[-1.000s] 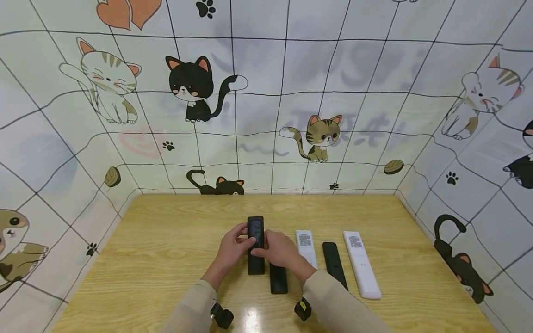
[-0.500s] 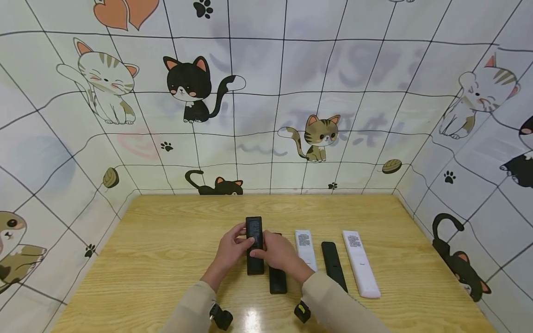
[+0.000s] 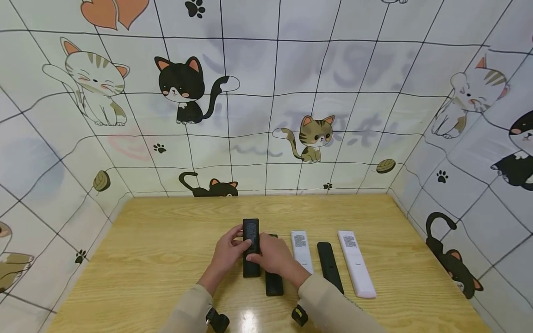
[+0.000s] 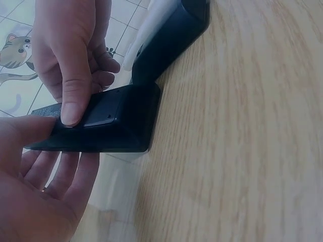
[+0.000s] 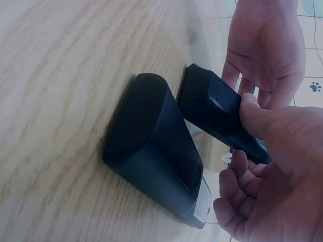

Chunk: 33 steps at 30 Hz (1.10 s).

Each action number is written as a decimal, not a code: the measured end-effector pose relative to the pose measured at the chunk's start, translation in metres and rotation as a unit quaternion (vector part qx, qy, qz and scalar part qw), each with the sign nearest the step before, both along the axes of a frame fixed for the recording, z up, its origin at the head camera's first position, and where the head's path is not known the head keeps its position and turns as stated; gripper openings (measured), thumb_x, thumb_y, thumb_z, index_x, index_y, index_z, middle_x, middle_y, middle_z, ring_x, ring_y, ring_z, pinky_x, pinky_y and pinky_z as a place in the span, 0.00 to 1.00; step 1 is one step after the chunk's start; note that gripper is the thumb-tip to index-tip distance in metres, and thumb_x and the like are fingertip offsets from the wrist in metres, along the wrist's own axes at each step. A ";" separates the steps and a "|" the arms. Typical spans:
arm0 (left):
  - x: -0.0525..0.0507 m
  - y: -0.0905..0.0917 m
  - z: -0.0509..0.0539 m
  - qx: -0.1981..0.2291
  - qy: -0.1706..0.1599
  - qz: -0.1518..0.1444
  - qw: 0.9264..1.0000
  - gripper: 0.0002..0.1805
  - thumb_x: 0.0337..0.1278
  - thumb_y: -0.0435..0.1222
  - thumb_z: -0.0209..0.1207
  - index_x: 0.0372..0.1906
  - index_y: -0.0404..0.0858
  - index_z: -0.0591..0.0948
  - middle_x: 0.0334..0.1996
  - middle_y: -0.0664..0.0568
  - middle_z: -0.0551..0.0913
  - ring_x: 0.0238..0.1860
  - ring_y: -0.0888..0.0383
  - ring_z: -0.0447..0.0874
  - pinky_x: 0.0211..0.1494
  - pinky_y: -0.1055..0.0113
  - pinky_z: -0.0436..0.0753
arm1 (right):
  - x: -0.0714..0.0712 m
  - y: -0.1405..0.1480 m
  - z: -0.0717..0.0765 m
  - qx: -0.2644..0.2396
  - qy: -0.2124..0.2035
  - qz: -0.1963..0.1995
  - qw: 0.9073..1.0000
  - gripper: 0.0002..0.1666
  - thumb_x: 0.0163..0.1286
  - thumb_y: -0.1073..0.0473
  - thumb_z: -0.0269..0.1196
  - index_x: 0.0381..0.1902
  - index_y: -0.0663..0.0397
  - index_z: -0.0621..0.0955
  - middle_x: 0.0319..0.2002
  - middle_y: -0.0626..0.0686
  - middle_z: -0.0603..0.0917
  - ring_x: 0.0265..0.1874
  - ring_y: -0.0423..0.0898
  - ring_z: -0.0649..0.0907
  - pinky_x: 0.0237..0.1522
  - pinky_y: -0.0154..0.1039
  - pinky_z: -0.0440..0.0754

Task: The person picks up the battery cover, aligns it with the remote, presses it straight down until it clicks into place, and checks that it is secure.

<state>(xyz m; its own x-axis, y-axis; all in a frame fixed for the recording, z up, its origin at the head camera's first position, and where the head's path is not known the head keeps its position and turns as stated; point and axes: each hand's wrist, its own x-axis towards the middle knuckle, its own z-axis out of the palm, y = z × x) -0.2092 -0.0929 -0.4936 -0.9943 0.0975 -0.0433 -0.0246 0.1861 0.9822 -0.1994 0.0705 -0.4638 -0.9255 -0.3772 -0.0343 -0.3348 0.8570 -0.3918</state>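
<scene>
My left hand holds a black remote control, back side up, with the thumb on its label side and fingers beneath. Its near end meets the table in the left wrist view, while the far part is in the hands. The thumb of my right hand presses on the battery cover, which looks closed. Loosely curled right fingers lie beside the remote's edge, partly hidden. Under and beside the right hand, a second black remote control lies on the table, partly covered by that hand in the head view.
To the right of my hands lie a short white remote control, a black remote and a longer white remote. They rest on the wooden table. Cloth walls with cat prints enclose its back and sides.
The head view has turned slightly to the right, so everything sits a little further left in it. Both hands keep nearly the same hold on the black remote, and its cover shows no visible movement.
</scene>
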 end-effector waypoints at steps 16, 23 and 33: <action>0.013 -0.001 0.030 -0.001 0.005 -0.017 1.000 0.29 0.63 0.30 0.58 0.69 0.33 0.68 0.53 0.35 0.78 0.47 0.49 0.85 0.43 0.55 0.86 | 0.005 -0.005 0.004 0.053 0.006 -0.001 0.999 0.35 0.65 0.39 0.64 0.55 0.63 0.75 0.37 0.55 0.84 0.32 0.47 0.82 0.35 0.44 0.77; 0.000 0.000 -0.002 -0.006 0.009 -0.003 1.000 0.30 0.63 0.33 0.60 0.70 0.37 0.68 0.54 0.38 0.79 0.46 0.51 0.85 0.40 0.57 0.87 | 0.007 -0.004 0.002 0.048 0.005 -0.007 0.999 0.35 0.65 0.39 0.64 0.55 0.64 0.74 0.37 0.56 0.84 0.31 0.47 0.82 0.34 0.43 0.77; 0.003 0.001 0.002 -0.008 0.004 0.000 1.000 0.29 0.63 0.33 0.60 0.69 0.38 0.69 0.54 0.37 0.78 0.49 0.45 0.86 0.42 0.58 0.87 | 0.006 -0.002 0.000 0.011 -0.004 -0.018 1.000 0.35 0.63 0.39 0.65 0.54 0.61 0.75 0.34 0.52 0.83 0.27 0.44 0.80 0.30 0.38 0.76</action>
